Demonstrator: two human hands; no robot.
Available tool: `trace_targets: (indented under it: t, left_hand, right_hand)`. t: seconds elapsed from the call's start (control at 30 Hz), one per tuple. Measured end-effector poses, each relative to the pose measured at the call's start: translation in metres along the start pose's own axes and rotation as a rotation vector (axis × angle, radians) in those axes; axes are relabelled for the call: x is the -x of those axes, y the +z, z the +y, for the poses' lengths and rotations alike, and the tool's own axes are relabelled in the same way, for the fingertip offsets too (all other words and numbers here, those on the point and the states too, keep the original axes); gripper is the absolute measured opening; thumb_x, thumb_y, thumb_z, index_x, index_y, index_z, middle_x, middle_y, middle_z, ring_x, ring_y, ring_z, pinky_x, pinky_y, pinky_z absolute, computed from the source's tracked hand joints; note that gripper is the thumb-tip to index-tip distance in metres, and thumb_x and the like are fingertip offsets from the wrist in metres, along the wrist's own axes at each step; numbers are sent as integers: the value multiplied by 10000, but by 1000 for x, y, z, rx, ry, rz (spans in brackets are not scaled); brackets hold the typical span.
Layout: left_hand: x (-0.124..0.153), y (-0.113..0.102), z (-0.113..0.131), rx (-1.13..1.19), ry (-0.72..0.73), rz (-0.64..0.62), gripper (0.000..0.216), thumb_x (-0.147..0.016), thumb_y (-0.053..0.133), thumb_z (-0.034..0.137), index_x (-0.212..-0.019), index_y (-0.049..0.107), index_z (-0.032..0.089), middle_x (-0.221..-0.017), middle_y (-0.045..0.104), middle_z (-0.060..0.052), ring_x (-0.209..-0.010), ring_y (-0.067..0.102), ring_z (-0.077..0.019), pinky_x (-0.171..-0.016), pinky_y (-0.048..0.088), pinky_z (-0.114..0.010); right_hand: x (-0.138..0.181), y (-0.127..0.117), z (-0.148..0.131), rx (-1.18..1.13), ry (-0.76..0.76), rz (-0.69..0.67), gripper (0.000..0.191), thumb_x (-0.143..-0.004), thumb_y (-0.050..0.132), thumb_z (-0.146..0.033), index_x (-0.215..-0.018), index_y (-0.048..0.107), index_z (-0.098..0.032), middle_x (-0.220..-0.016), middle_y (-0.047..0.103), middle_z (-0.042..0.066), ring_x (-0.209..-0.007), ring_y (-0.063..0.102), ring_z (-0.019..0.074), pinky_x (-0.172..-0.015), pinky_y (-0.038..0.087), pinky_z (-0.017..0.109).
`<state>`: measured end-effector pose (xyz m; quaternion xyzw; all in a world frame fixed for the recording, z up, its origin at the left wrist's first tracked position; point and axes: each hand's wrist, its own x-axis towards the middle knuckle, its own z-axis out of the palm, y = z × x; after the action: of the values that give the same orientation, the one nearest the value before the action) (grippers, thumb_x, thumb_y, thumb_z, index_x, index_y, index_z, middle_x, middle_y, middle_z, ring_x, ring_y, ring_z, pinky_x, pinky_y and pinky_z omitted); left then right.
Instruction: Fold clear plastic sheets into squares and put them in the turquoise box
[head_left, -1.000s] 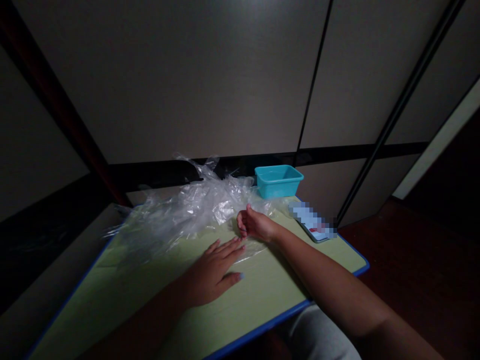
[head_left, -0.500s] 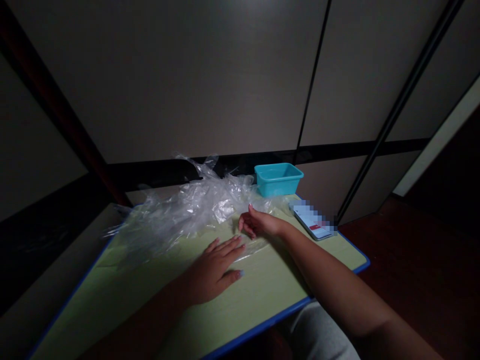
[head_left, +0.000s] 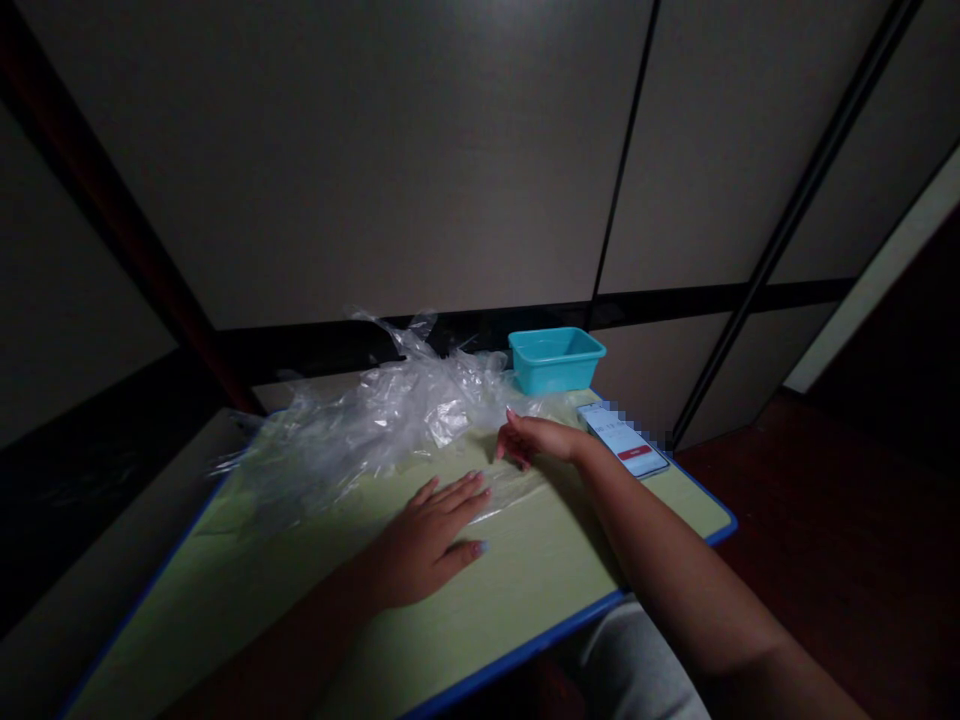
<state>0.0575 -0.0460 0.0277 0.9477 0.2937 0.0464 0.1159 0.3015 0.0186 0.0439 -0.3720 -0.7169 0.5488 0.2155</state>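
Observation:
Palm down on the pale green table [head_left: 517, 590], my left hand [head_left: 431, 540] lies flat with its fingers spread. Its fingertips touch the near left part of a flat, clear plastic bag [head_left: 514, 490]. Over the far side of that bag is my right hand [head_left: 536, 440], thumb raised and fingers loosely bent, with nothing seen in its grasp. Whether its lower fingers touch the plastic I cannot tell. Beyond both hands spreads a crumpled heap of clear plastic bags [head_left: 390, 415], reaching from the table's left edge towards the blue tub.
A turquoise plastic tub [head_left: 555, 375] stands at the table's back right corner. Close to my right wrist lies a phone [head_left: 626, 440] with its screen lit. The table has a blue rim [head_left: 525, 645], and cupboard panels [head_left: 420, 170] rise right behind it.
My right hand has slid a little to the right over the flat plastic bag, away from my left hand. My left hand and the heap have stayed in place.

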Motion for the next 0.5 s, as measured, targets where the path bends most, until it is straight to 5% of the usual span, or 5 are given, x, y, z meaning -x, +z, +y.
trace_targets:
  t: [0.27, 0.5]
  left_hand:
    - [0, 1, -1, -11, 11, 1, 504, -893, 363, 441, -1371, 251, 325, -1468, 197, -29, -1340, 163, -224, -1058, 110, -515]
    - [-1, -1, 2, -27, 20, 7, 481, -894, 372, 432, -1358, 276, 348, -1465, 209, -28, -1338, 169, -228, -1051, 122, -523]
  right_hand:
    - [-1, 1, -3, 58, -175, 170, 700, -836, 191, -661, -771, 615, -108, -551, 438, -6, -511, 412, 111, -518, 359, 245]
    - [-8, 26, -13, -355, -116, 7, 721, -860, 57, -624, -756, 566, -125, -553, 460, -6, -513, 468, 112, -584, 389, 257]
